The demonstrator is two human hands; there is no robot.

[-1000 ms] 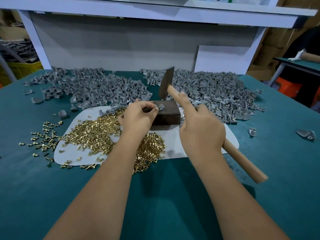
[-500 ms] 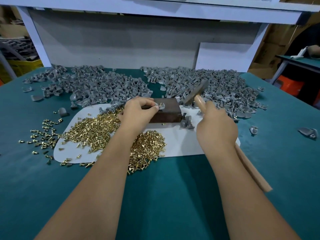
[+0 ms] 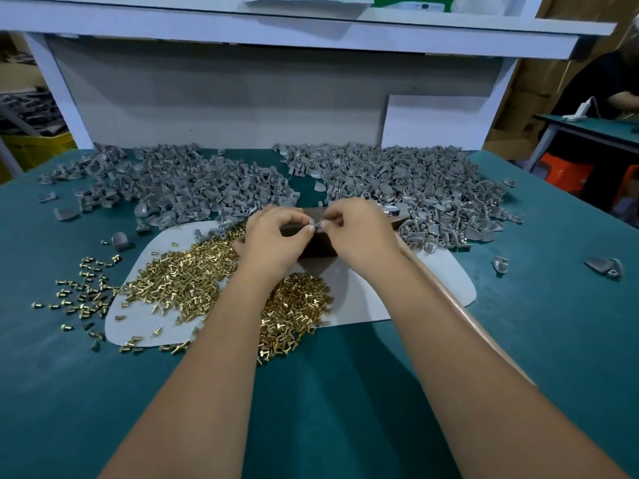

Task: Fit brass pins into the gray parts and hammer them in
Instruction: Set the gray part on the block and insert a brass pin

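Note:
My left hand [image 3: 273, 238] and my right hand [image 3: 363, 236] meet fingertip to fingertip above a dark brown block [image 3: 316, 248]. Between them they pinch a small gray part [image 3: 318, 224]; whether a pin sits in it is too small to tell. The hammer's wooden handle [image 3: 453, 302] runs under my right forearm, and its dark head [image 3: 397, 221] pokes out beyond that hand. Whether my palm still holds it is hidden. Brass pins [image 3: 186, 271] lie heaped on a white sheet [image 3: 425, 281], with a second heap of pins [image 3: 297, 305] below my left wrist.
Two big piles of gray parts fill the back of the teal table: the left pile [image 3: 179, 183] and the right pile [image 3: 415, 188]. Loose pins [image 3: 83, 292] are scattered left of the sheet. Stray gray parts [image 3: 605, 267] lie at the right. A person works at another table [image 3: 587, 127].
My right hand brought the raised hammer down and to the right, then moved left to join my left hand at the gray part on the block. The left hand stayed at the block.

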